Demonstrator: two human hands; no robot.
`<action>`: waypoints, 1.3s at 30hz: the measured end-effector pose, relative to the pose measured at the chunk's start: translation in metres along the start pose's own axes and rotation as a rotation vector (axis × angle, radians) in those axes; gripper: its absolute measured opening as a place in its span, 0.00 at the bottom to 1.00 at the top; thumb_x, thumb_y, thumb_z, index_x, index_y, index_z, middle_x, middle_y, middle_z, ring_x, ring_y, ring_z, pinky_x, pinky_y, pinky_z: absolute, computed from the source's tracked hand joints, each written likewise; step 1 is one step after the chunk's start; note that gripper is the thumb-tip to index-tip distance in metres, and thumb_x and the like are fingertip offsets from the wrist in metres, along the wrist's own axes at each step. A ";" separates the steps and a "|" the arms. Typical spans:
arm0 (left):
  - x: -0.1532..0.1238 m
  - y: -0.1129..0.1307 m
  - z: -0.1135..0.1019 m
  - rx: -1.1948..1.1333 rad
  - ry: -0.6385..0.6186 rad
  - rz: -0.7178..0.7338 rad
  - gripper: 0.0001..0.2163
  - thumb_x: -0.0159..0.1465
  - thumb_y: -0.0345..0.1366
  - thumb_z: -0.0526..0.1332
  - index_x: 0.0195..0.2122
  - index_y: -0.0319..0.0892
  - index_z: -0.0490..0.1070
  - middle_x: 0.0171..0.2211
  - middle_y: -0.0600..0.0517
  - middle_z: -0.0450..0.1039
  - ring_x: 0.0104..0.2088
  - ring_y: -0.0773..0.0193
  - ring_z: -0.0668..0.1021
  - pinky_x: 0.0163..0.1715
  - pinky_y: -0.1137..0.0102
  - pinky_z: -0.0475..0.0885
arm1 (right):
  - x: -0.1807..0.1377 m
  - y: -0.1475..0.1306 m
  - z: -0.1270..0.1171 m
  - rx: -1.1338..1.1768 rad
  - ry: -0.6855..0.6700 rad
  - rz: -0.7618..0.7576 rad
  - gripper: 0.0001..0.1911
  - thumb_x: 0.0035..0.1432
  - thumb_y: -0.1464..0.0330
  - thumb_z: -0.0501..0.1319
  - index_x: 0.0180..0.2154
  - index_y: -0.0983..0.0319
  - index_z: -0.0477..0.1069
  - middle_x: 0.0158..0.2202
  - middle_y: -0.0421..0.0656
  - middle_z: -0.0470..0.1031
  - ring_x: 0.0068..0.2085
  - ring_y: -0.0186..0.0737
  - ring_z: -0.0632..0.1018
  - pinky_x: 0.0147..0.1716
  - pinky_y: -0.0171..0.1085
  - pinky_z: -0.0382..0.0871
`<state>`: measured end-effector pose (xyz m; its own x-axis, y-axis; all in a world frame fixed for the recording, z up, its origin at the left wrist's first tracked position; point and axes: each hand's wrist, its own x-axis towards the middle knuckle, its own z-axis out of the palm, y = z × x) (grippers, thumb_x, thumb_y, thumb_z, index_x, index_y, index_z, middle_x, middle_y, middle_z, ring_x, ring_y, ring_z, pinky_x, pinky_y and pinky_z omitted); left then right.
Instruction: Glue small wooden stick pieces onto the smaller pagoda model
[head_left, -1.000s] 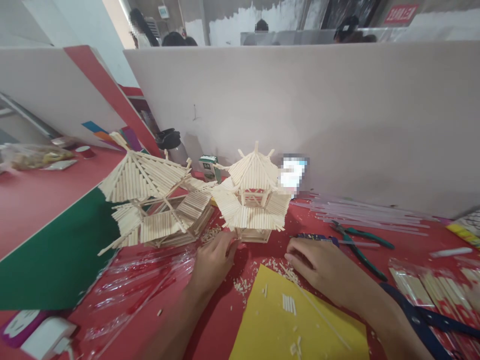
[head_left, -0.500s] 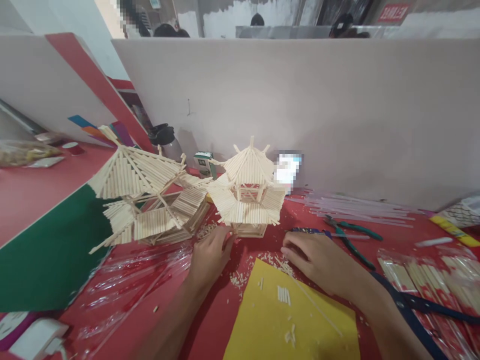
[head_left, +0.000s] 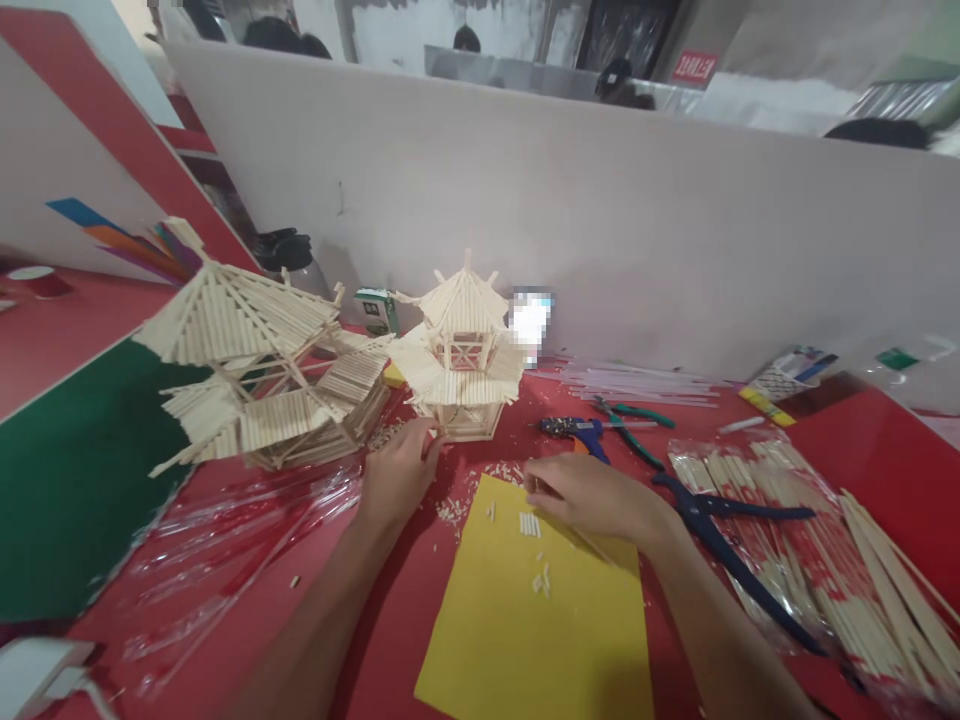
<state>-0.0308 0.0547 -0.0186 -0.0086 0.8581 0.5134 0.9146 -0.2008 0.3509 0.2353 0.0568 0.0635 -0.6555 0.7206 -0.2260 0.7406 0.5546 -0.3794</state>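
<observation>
A small tiered pavilion model of wooden sticks (head_left: 465, 385) stands upright in the middle. My left hand (head_left: 397, 472) rests at its lower left corner, fingers curled beside the base; whether they grip it is hidden. My right hand (head_left: 589, 492) lies over the top right of a yellow sheet (head_left: 525, 630), its fingers bent inward around something I cannot make out. A thin stick (head_left: 594, 546) shows beneath this hand. Short cut pieces (head_left: 529, 525) lie in a row on the sheet. A larger stick pavilion (head_left: 262, 370) stands at the left, its roof tilted.
A blue glue gun (head_left: 574, 428), green-handled pliers (head_left: 637, 425) and large dark-handled cutters (head_left: 735, 530) lie to the right. Bagged sticks (head_left: 795, 540) are farther right. Clear glue sticks (head_left: 630, 382) lie by the partition (head_left: 600, 220). A white plug (head_left: 45, 675) is front left.
The view has swung right, bringing more of the right side in. My right hand has shifted over the yellow sheet's top edge, uncovering the glue gun. My left hand stays by the small pavilion.
</observation>
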 end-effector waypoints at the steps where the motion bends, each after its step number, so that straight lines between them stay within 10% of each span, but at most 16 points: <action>1: 0.000 0.000 -0.001 -0.001 -0.010 -0.007 0.09 0.69 0.42 0.57 0.44 0.46 0.71 0.39 0.53 0.79 0.38 0.63 0.80 0.32 0.72 0.67 | -0.002 -0.002 0.005 -0.003 -0.001 0.013 0.07 0.64 0.66 0.56 0.34 0.60 0.70 0.34 0.41 0.77 0.35 0.38 0.75 0.32 0.35 0.55; 10: -0.003 0.003 -0.012 -0.054 -0.150 -0.024 0.10 0.69 0.42 0.56 0.45 0.46 0.70 0.35 0.52 0.78 0.35 0.61 0.79 0.33 0.70 0.66 | -0.026 -0.016 0.046 -0.039 0.093 0.210 0.17 0.56 0.64 0.64 0.48 0.58 0.68 0.57 0.47 0.71 0.51 0.48 0.75 0.42 0.37 0.60; 16: -0.007 0.009 -0.018 -0.054 -0.203 0.001 0.10 0.70 0.42 0.53 0.46 0.45 0.70 0.39 0.50 0.78 0.36 0.60 0.79 0.33 0.70 0.65 | -0.033 -0.023 0.053 -0.025 0.139 0.251 0.12 0.56 0.63 0.65 0.42 0.58 0.68 0.43 0.43 0.77 0.40 0.43 0.76 0.35 0.35 0.58; 39: -0.002 0.009 -0.021 0.033 -0.251 -0.102 0.11 0.71 0.45 0.50 0.45 0.44 0.64 0.35 0.49 0.78 0.34 0.58 0.80 0.31 0.70 0.65 | -0.033 -0.039 0.066 -0.174 0.279 0.416 0.10 0.65 0.71 0.50 0.38 0.62 0.70 0.37 0.49 0.78 0.34 0.42 0.77 0.31 0.37 0.55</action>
<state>-0.0312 0.0415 0.0005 -0.0048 0.9644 0.2645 0.9268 -0.0951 0.3634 0.2183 -0.0167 0.0264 -0.2542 0.9647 -0.0694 0.9589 0.2420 -0.1482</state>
